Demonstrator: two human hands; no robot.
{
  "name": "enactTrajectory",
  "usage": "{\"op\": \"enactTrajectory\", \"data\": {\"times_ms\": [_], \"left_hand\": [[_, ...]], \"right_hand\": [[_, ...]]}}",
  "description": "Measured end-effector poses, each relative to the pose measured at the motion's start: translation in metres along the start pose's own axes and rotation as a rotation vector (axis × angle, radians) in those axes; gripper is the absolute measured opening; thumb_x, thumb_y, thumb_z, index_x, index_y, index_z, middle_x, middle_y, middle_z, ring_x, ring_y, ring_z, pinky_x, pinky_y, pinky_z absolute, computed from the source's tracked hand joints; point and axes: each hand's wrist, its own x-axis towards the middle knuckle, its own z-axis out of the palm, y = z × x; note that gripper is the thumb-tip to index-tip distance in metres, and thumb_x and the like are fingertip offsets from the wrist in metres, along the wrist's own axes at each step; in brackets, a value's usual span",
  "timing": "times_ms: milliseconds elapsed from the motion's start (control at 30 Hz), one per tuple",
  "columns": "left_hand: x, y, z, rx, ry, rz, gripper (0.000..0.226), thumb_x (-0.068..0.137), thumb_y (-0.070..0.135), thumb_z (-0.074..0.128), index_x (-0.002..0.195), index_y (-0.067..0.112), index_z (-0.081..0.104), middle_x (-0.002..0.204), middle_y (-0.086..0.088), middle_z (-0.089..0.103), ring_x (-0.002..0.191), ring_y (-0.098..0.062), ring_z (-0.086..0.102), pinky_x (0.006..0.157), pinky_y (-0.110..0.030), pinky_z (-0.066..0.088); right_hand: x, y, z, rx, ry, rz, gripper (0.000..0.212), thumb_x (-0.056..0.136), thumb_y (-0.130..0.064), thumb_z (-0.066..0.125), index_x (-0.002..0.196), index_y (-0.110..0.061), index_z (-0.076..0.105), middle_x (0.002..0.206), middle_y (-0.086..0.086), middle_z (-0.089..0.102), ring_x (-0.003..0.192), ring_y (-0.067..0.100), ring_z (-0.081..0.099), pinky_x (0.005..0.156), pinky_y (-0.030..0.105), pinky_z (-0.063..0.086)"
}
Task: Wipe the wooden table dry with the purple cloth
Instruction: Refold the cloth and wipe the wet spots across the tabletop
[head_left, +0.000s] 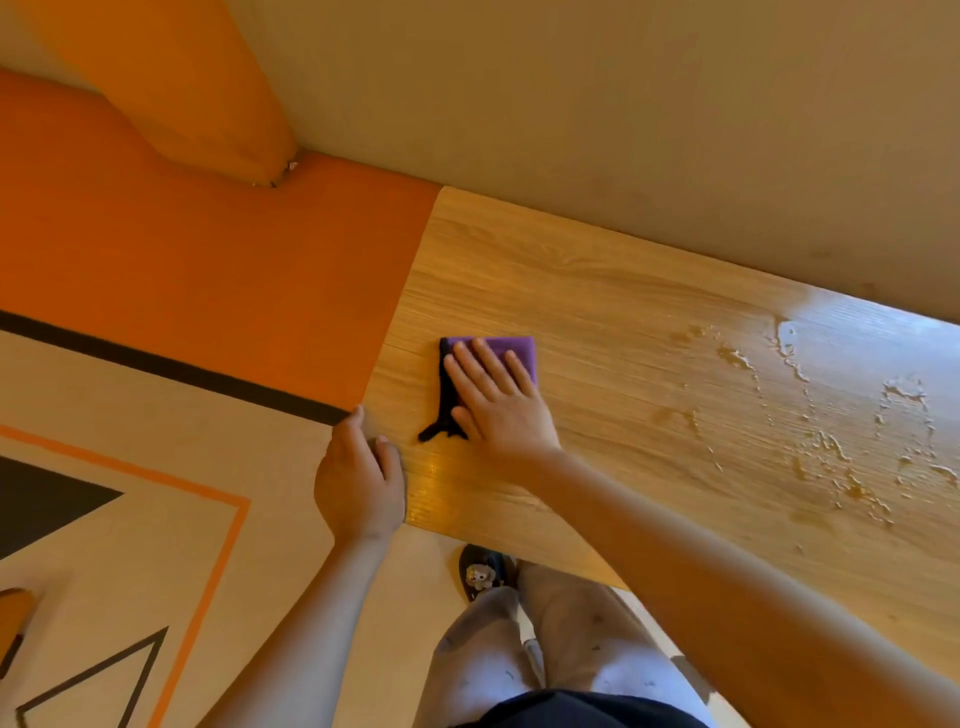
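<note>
Middle of the frame, near the left end of the wooden table (597, 312), is where the purple cloth (519, 348) sits. It's folded into a small pad with a dark edge and a black strand trailing out toward the near side. The right hand (493, 400) lies flat on top of it, fingers straight and spread, pressing down rather than grabbing anything. The left hand (358, 478) is at the table's left end, fingers curled over the edge with the thumb on top, so it looks like it's bracing on the table.

Handling-wise, I'd guess the cloth is light, soft and floppy, microfibre or something like it, so it'll bunch up if you drag it by a corner. A flat palm over the middle of the pad seems the sensible hold, and a soaked cloth will probably slide easily on that smooth wood-grain top.

Most of the job looks undone. The water (789, 353) is pooled in streaks and beads over at the right of the frame, well apart from the cloth, and the patch under the hand already looks dry.

Containers: none that I can spot, no bucket or bowl anywhere in view.
</note>
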Motion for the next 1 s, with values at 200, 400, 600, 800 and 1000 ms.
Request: {"op": "enactTrajectory", "data": {"times_ms": [200, 400, 600, 800, 1000], "left_hand": [[0.002, 0.001, -0.002, -0.013, 0.002, -0.022, 0.040, 0.092, 0.025, 0.040, 0.128, 0.008, 0.048, 0.108, -0.009, 0.066, 0.082, -0.026, 0.065, 0.059, -0.028, 0.044], [0.002, -0.001, 0.000, 0.000, -0.015, -0.056, 0.041, 0.094, 0.031, 0.036, 0.129, 0.012, 0.048, 0.096, -0.003, 0.066, 0.064, -0.018, 0.059, 0.052, -0.031, 0.048], [0.001, 0.000, 0.000, -0.038, -0.021, -0.071, 0.044, 0.094, 0.033, 0.035, 0.129, 0.010, 0.049, 0.094, -0.003, 0.066, 0.063, -0.017, 0.058, 0.051, -0.035, 0.051], [0.000, 0.000, -0.001, 0.002, 0.018, -0.064, 0.040, 0.094, 0.027, 0.038, 0.128, 0.010, 0.050, 0.090, -0.006, 0.067, 0.054, -0.015, 0.052, 0.045, -0.026, 0.039], [0.000, -0.001, 0.001, -0.008, 0.036, -0.039, 0.040, 0.093, 0.027, 0.039, 0.128, 0.010, 0.051, 0.114, -0.006, 0.067, 0.077, -0.023, 0.063, 0.054, -0.024, 0.038]], "right_hand": [[0.064, -0.035, -0.003, -0.087, -0.060, -0.274, 0.054, 0.101, -0.042, 0.019, 0.152, -0.024, 0.009, 0.160, -0.004, 0.005, 0.147, 0.015, -0.003, 0.119, 0.041, -0.003], [0.142, 0.020, -0.034, -0.059, 0.012, -0.181, 0.054, 0.102, -0.043, 0.020, 0.152, -0.025, 0.011, 0.160, -0.006, 0.008, 0.147, 0.013, -0.002, 0.118, 0.038, -0.002], [0.172, 0.092, -0.060, -0.036, 0.062, 0.088, 0.054, 0.102, -0.040, 0.017, 0.152, -0.023, 0.004, 0.160, -0.005, 0.001, 0.146, 0.012, -0.005, 0.118, 0.036, -0.004], [0.116, 0.117, -0.055, -0.044, 0.095, 0.239, 0.056, 0.102, -0.040, 0.014, 0.152, -0.019, 0.002, 0.160, -0.001, -0.002, 0.146, 0.015, -0.008, 0.118, 0.038, -0.006], [0.011, 0.026, -0.008, -0.057, -0.011, -0.068, 0.061, 0.096, -0.046, 0.013, 0.151, -0.021, 0.011, 0.159, -0.001, 0.007, 0.146, 0.016, -0.001, 0.118, 0.043, -0.001]]}}
